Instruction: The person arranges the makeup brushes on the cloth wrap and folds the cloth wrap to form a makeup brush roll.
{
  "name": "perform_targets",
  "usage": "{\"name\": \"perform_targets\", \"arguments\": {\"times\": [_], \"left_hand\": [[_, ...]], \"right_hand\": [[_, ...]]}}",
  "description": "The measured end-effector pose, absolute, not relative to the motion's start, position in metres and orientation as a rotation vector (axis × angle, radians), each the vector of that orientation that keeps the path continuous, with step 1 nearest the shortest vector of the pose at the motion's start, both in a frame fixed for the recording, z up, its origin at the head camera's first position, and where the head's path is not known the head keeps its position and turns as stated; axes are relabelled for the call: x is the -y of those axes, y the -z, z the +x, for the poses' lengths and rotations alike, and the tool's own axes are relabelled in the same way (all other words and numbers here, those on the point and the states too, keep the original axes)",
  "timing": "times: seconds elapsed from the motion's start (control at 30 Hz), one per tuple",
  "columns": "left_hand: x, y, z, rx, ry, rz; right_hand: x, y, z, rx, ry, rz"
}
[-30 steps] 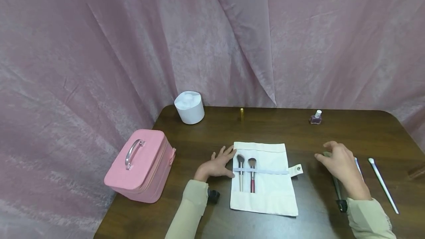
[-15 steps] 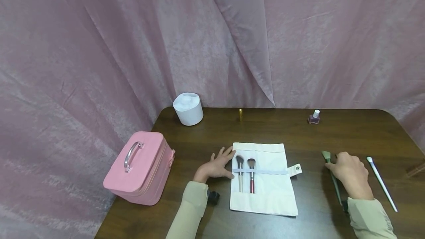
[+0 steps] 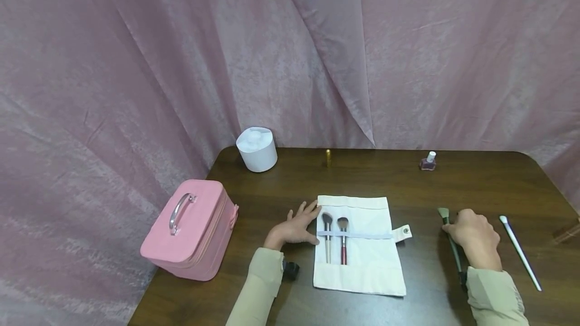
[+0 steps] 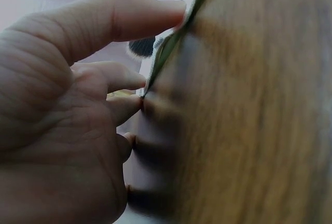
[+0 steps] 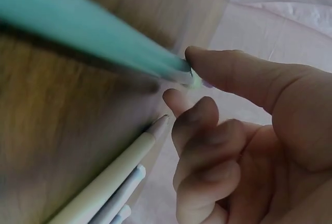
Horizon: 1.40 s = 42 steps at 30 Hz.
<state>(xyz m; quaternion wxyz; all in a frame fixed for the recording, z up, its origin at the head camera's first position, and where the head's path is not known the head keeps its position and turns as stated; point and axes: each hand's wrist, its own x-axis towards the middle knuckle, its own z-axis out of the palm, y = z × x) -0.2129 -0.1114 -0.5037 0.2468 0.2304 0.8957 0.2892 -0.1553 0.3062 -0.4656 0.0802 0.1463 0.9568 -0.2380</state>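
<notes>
A white cloth brush roll (image 3: 371, 270) lies unrolled, with a dark-bristled makeup brush (image 3: 328, 220) and a red-handled makeup brush (image 3: 344, 253) under its strap. My left hand (image 3: 296, 225) has its fingers spread along the roll's left edge; thumb and fingertips touch that edge in the left wrist view. On the right, my right hand (image 3: 476, 235) pinches a green makeup brush (image 3: 455, 251) near its bristle end. In the right wrist view the thumb (image 5: 233, 73) lies against the green brush, the index fingertip beside it and the other fingers curled.
A white-handled brush (image 3: 521, 253) lies to the right; pale handles (image 5: 104, 185) show below my right hand. A pink case (image 3: 190, 230) stands left. At the back are a white container (image 3: 259, 157), a small gold tube (image 3: 328, 158) and a nail polish bottle (image 3: 428, 161).
My right hand has come down onto the green brush, and its fingers have closed in on it. The left hand has stayed at the roll's edge.
</notes>
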Motion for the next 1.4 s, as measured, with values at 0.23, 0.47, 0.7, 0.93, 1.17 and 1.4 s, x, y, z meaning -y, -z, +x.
{"name": "perform_targets", "arguments": {"times": [0.23,0.47,0.7,0.93,1.17,1.4], "left_hand": [[0.111,0.504,-0.214,-2.451,-0.786,0.625],[0.112,0.501,-0.213,-2.443,-0.792,0.619],[0.112,0.5,-0.214,-2.441,-0.793,0.611],[0.111,0.501,-0.213,-2.441,-0.774,0.623],[0.111,0.501,-0.213,-2.431,-0.776,0.624],[0.112,0.501,-0.213,-2.427,-0.792,0.625]], "right_hand": [[-0.304,0.462,-0.157,-2.833,0.671,0.418],[-0.293,0.447,-0.151,-2.956,0.756,0.386],[-0.281,0.43,-0.151,-3.11,0.89,0.36],[-0.263,0.42,-0.149,-3.207,1.06,0.314],[-0.246,0.41,-0.152,-3.304,1.214,0.293],[-0.233,0.407,-0.155,-3.286,1.335,0.301]]}}
